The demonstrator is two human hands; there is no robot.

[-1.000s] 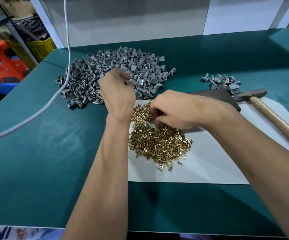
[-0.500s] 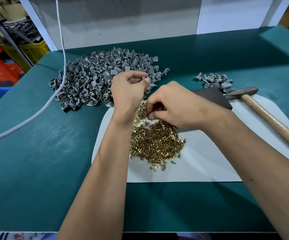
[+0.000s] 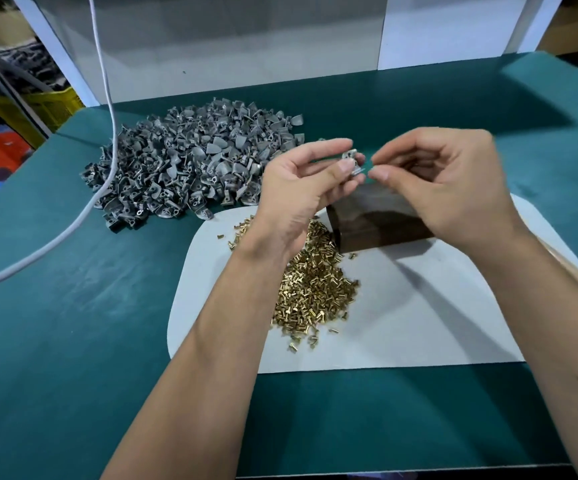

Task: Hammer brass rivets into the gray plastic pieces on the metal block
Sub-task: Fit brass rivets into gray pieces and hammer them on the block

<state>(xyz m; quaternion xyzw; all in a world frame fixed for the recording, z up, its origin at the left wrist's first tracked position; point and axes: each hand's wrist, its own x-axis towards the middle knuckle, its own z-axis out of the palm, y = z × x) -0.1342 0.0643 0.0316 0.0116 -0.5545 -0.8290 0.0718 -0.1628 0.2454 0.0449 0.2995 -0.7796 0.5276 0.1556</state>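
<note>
- Left hand (image 3: 301,188) raised above the worktop (image 3: 72,341), fingers (image 3: 318,148) and thumb curled, pinching one gray plastic piece (image 3: 349,161) at their tips.
- Right hand (image 3: 450,181) raised level with it, just beside, forefinger and thumb tips pinched together next to the plastic piece; whatever sits between them too small to make out.
- Dark metal block (image 3: 377,220) directly below both hands, standing on the white mat (image 3: 419,323), partly hidden behind the right wrist.
- Loose heap of brass rivets (image 3: 315,292) on the same mat, touching the block's near-left corner, partly covered by the left forearm; a few strays at the heap's edges.
- Large pile of gray plastic pieces (image 3: 183,168) on the green worktop, beyond and left of the mat.
- White cable (image 3: 107,98) hanging down from above, crossing the pile's left edge and trailing off left across the worktop.
- Pale panels standing along the far edge of the worktop.
</note>
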